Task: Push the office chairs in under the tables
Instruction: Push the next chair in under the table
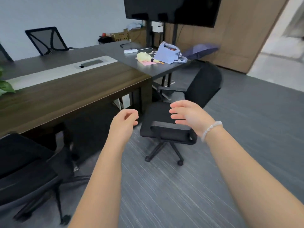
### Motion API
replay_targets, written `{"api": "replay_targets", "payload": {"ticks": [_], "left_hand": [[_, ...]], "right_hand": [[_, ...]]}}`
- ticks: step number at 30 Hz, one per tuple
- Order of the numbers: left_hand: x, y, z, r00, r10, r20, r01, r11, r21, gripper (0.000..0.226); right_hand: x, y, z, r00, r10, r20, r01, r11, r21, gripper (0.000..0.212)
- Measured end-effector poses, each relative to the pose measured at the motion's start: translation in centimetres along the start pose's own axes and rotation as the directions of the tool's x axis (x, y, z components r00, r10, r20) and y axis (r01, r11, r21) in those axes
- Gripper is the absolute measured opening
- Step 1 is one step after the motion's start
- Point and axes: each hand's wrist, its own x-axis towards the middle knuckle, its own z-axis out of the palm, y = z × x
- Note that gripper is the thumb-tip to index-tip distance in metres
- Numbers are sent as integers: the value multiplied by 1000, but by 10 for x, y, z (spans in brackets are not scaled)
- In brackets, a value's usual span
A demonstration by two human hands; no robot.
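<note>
A black office chair stands on the carpet off the corner of the long dark wooden table, turned sideways with its backrest to the right and one armrest toward me. My left hand hovers left of the seat, fingers loosely curled, holding nothing. My right hand, with a bead bracelet on its wrist, is spread open above the near armrest, not touching it. A second black chair sits at lower left, partly under the table edge. A mesh-backed chair stands at the table's far side.
A grey side table holds a blue bag, a yellow duster and a white power strip. A large screen on a stand rises behind it. A blue umbrella lies by the wooden wall. A plant is at left.
</note>
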Motion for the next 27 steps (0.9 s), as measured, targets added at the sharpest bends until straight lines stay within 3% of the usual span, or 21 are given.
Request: {"api": "replay_targets", "payload": {"ticks": [5,13,20,27], "left_hand": [[-20,25,113,984,-7,179,5,1000,14,14],[2,59,246,955,38,295,-60,996,66,11],[75,73,371,953,45,300,-65,996,57,14],[169,124,503,958,59,279,-53,998,-27,11]], "right_hand": [[-30,24,-120,984,30,-176,-35,999,-24,19],[-17,53,-238,946,5,-324,-11,1000,-17,16],[67,70,-343,933,11,-360,-25,999,-34,28],[174,52,-454,955,-8,-298,-12,998,-67,21]]}}
